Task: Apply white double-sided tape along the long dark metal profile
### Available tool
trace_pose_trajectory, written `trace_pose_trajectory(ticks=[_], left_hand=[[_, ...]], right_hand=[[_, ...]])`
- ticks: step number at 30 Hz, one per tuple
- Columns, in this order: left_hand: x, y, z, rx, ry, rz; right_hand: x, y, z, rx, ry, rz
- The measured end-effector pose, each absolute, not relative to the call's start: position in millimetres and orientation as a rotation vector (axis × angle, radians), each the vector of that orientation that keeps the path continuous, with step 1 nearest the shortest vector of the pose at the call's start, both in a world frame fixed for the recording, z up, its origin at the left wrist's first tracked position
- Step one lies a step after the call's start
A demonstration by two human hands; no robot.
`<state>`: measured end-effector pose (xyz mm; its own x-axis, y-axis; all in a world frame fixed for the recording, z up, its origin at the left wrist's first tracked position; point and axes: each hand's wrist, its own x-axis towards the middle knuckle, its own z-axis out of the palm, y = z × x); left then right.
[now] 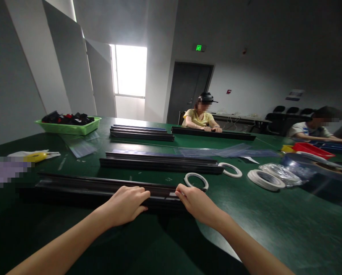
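A long black channel-shaped profile (73, 191) lies across the green table in front of me. My left hand (127, 204) is closed round its near edge, fingers over the top and thumb in front. Further right, my right hand (195, 202) pinches at the profile's right part, beside a small white strip (173, 195) inside the channel. Whether the fingertips hold that strip is too small to tell. Just behind my right hand lies a white tape roll (196, 175). Another black profile (159, 165) rests farther back, with a second tape roll (230, 170) at its right end.
Clear plastic strips (228, 151) and more black profiles (142, 133) lie farther back. A green basket (85, 128) of dark parts stands back left, near yellow-handled scissors (37, 156). Tape rolls (265, 180) and a red tray (312, 150) are at right. Two people sit across the table.
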<state>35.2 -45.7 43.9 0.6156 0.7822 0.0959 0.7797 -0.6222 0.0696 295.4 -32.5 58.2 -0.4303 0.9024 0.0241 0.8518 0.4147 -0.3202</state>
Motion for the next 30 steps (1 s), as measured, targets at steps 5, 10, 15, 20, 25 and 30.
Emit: trace_pose_trajectory(ticks=[5, 10, 15, 20, 25, 30], left_hand=[[21, -42, 47, 2.685, 1.534, 0.097], [20, -40, 44, 2.687, 1.528, 0.115], [28, -43, 39, 2.756, 1.436, 0.191], [37, -44, 35, 2.827, 1.336, 0.257], [38, -43, 33, 2.835, 1.304, 0.265], [38, -44, 33, 2.833, 1.298, 0.261]], right_hand=[[296, -32, 57, -1.545, -2.466, 0.384], [295, -31, 55, -1.505, -2.423, 0.489], [296, -29, 53, -1.469, -2.374, 0.582], [297, -27, 52, -1.477, -2.373, 0.594], [297, -26, 49, -1.462, -2.367, 0.576], [297, -27, 51, -1.465, -2.383, 0.586]])
